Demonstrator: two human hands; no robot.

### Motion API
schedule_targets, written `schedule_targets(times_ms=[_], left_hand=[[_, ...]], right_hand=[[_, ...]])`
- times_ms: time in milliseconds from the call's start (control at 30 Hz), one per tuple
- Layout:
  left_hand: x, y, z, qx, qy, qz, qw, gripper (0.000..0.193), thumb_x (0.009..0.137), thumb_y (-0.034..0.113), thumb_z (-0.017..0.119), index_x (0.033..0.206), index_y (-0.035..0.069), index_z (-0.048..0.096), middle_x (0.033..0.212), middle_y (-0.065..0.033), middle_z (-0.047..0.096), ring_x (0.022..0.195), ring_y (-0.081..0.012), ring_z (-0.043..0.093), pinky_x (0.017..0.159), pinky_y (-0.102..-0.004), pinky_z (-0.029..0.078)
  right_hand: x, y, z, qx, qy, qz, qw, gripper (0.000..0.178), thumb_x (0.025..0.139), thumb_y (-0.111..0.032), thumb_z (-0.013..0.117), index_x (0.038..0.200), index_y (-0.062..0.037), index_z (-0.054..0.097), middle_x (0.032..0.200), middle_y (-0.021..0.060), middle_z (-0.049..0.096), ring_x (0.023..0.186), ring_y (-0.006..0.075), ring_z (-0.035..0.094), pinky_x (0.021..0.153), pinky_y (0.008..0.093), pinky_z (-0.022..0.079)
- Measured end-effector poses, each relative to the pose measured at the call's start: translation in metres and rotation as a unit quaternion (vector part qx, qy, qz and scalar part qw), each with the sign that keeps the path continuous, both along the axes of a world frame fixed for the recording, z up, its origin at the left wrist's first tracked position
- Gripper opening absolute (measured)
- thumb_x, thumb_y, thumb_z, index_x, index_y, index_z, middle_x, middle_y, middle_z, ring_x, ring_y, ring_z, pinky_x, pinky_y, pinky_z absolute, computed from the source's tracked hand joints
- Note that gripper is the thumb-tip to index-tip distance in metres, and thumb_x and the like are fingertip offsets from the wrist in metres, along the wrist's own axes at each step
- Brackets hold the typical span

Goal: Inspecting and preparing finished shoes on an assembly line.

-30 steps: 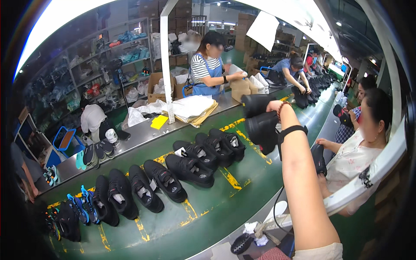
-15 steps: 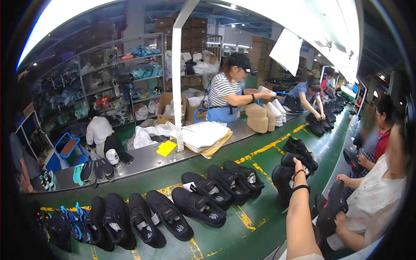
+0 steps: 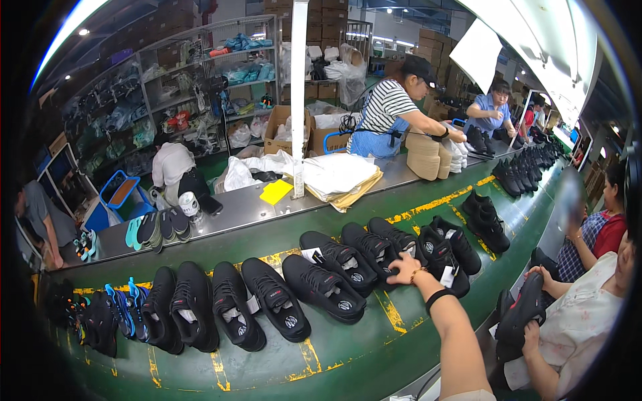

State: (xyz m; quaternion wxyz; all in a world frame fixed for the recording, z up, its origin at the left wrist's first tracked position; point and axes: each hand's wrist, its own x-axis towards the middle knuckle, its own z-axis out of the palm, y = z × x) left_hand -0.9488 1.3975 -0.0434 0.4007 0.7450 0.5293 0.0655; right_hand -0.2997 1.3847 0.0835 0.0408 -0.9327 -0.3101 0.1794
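Observation:
From the lower right my right arm, with a dark band and a beaded bracelet at the wrist, reaches over the green table. My right hand (image 3: 406, 269) has its fingers spread at the toe end of a black sneaker (image 3: 374, 254); whether they touch it I cannot tell. Just right of the hand lies another black sneaker (image 3: 438, 257) with a white tag, beside its mate (image 3: 461, 248). To the left, several black sneakers (image 3: 274, 297) form a slanting row, white paper showing inside some. My left hand is not visible.
Yellow lines mark the green table (image 3: 348, 364). Blue-laced shoes (image 3: 124, 311) stand at the row's left end. Across it, a metal bench (image 3: 247, 217) bears paper sheets (image 3: 341, 175), insoles and a white post (image 3: 298, 100). Co-workers stand at right and opposite; one holds a black shoe (image 3: 521, 314).
My right hand has left the black sneakers at the right and moved left, its fingers now spread. Those sneakers now lie flat at the row's end. The whole view has shifted a little.

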Motion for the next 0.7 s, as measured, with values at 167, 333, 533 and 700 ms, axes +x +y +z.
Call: schedule_targets(times_ms=[167,333,533,700], left_hand=[[-0.008,-0.002,-0.001,0.019,0.01,-0.025,0.999,0.019,0.075,0.023,0.06,0.088,0.01,0.058,0.081,-0.0109,0.06,0.077,-0.024,0.056,0.068,-0.0351,0.046],[-0.022,0.002,-0.002,0.04,0.025,-0.048,0.998,0.019,0.075,0.024,0.061,0.088,0.01,0.058,0.08,-0.0113,0.06,0.077,-0.0241,0.056,0.068,-0.0349,0.046],[-0.04,0.004,-0.001,0.062,0.037,-0.077,0.994,0.02,0.074,0.024,0.061,0.087,0.01,0.058,0.079,-0.0117,0.06,0.077,-0.0243,0.056,0.068,-0.0347,0.046],[-0.061,0.002,-0.006,0.083,0.038,-0.118,0.989,0.021,0.074,0.025,0.061,0.087,0.009,0.058,0.079,-0.0121,0.06,0.077,-0.0244,0.056,0.068,-0.0346,0.046]], right_hand=[[-0.006,0.007,-0.024,-0.138,-0.07,-0.036,0.987,0.06,0.057,-0.052,0.07,0.11,-0.0284,0.056,0.139,0.0159,0.014,0.126,0.0355,0.021,0.103,0.0454,0.014],[-0.024,0.017,-0.023,-0.159,-0.113,-0.153,0.969,0.064,0.057,-0.05,0.071,0.113,-0.0234,0.055,0.136,0.0164,0.02,0.123,0.0329,0.026,0.104,0.0407,0.016],[-0.026,0.017,0.002,-0.227,-0.061,-0.068,0.97,0.068,0.062,-0.063,0.058,0.109,-0.0141,0.058,0.118,0.0108,0.049,0.113,0.022,0.043,0.092,0.0386,0.024],[-0.036,0.008,0.062,-0.208,-0.068,-0.077,0.973,0.062,0.062,-0.054,0.063,0.106,-0.0111,0.059,0.114,0.0116,0.054,0.106,0.0238,0.051,0.087,0.0374,0.041]])
